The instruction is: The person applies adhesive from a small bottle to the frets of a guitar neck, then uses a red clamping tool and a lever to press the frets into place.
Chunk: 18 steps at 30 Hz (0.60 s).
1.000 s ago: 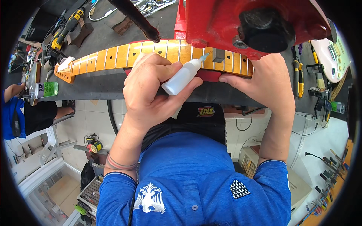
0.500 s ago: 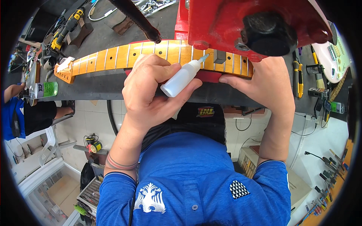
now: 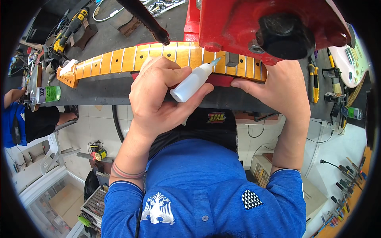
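My left hand (image 3: 154,95) holds a translucent white squeeze bottle (image 3: 187,85), its thin tip at the fretboard just left of a small grey metal block (image 3: 231,59). The yellow-brown guitar neck (image 3: 101,64), with silver frets and black dots, lies across a red support (image 3: 220,81) near the bench's front edge. At the neck's right end, my right hand (image 3: 278,87) grips it, thumb along the near side and fingers partly hidden under the red press (image 3: 230,23), which overhangs that end of the neck.
A black lever (image 3: 143,20) reaches over the dark bench (image 3: 99,95). A yellow drill (image 3: 69,29) and a green-labelled container (image 3: 49,94) lie left; pliers (image 3: 314,83) and a white guitar body (image 3: 345,65) lie right. Another person (image 3: 18,123) stands at the far left.
The red press appears very slightly further right than a second ago. The bottle tip and both hands have barely moved.
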{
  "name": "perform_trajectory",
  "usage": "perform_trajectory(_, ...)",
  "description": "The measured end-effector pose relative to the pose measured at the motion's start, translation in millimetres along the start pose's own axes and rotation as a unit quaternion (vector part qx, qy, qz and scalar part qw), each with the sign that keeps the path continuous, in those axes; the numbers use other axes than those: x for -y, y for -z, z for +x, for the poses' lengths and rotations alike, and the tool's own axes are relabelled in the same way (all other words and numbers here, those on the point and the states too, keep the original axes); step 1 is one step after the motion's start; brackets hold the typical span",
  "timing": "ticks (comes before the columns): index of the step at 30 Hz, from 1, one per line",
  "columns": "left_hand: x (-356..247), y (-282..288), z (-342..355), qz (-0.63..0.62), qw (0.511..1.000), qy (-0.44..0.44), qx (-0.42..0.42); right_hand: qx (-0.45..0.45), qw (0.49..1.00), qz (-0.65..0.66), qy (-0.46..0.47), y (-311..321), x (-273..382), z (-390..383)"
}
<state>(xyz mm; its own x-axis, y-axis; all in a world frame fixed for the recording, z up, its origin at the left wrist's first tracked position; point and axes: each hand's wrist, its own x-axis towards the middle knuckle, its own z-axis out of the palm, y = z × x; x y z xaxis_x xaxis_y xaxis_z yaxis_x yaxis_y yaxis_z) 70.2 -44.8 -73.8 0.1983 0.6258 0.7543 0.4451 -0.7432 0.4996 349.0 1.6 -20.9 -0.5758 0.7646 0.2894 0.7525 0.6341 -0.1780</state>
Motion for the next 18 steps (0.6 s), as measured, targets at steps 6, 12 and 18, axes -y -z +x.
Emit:
perform_trajectory(6, -0.6, -0.5, 1.2, -0.003, 1.000, 0.005, 0.003, -0.004, 1.000, -0.012, -0.003, 0.3, 0.5, -0.5)
perform_trajectory(12, -0.6, 0.6, 1.9, -0.009, 1.000, -0.002, 0.006, -0.003, 1.000, -0.009, -0.001, 1.2, 0.4, 0.9)
perform_trajectory(18, -1.8, 1.9, 0.4, -0.014, 1.000, 0.006, 0.013, -0.005, 1.000, 0.007, -0.004, 0.5, 1.9, 1.0)
